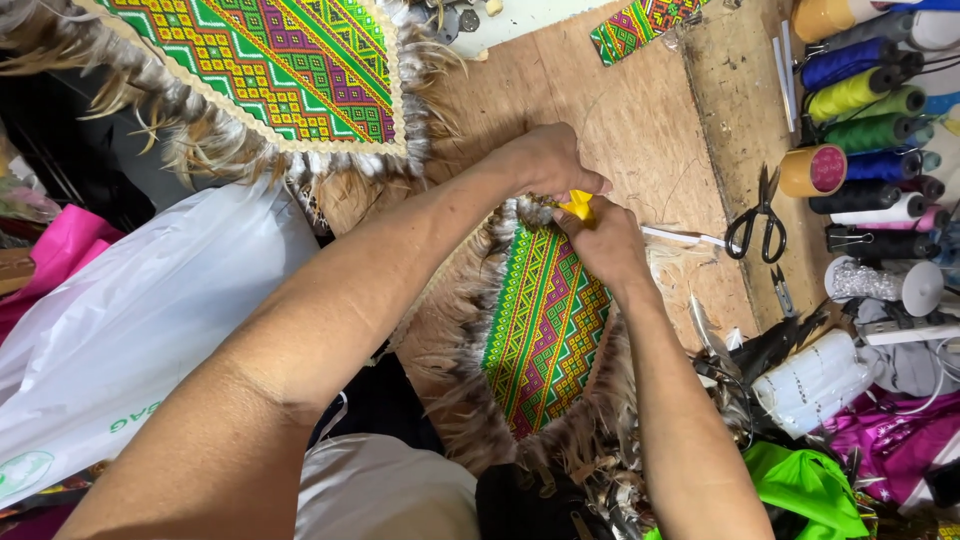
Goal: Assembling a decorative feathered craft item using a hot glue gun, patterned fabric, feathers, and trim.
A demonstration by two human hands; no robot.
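Fingers of left hand (552,160) and right hand (606,243) pinched together on small yellow piece (578,206) at far tip of feather-edged woven panel (545,325). Panel lengthwise toward near bench (640,130) edge. Forearms converging, wrists bent.

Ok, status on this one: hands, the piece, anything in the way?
Left hand and right hand both pinch a yellow bit. Feathered panel lies under them on the board. Scissors off to the side, apart.
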